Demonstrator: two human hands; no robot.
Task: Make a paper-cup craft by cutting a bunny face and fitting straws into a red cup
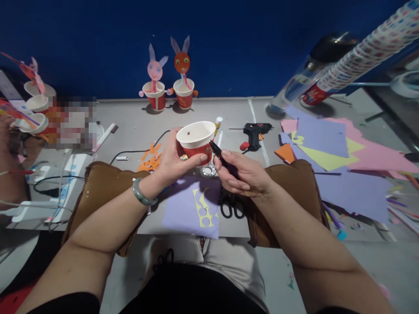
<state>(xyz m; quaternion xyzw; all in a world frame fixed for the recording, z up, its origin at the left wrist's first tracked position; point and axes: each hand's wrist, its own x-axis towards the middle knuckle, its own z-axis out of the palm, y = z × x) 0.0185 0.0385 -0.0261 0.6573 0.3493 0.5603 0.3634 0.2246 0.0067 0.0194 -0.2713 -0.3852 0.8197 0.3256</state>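
1. Paper cup, frame centre: likely light, thin-walled, easily dented; the rim should be stiffest.
2. Left hand clasps its left side, a sensible hold if gentle.
3. Right hand grips a black tool at the cup's right.

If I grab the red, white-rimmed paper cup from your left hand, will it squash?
The red, white-rimmed paper cup will probably feel light, since its open wall looks thin. It may dent if gripped hard, because it looks like paper. Set down and bumped, it might tip, as its mouth looks wider than its lower part.
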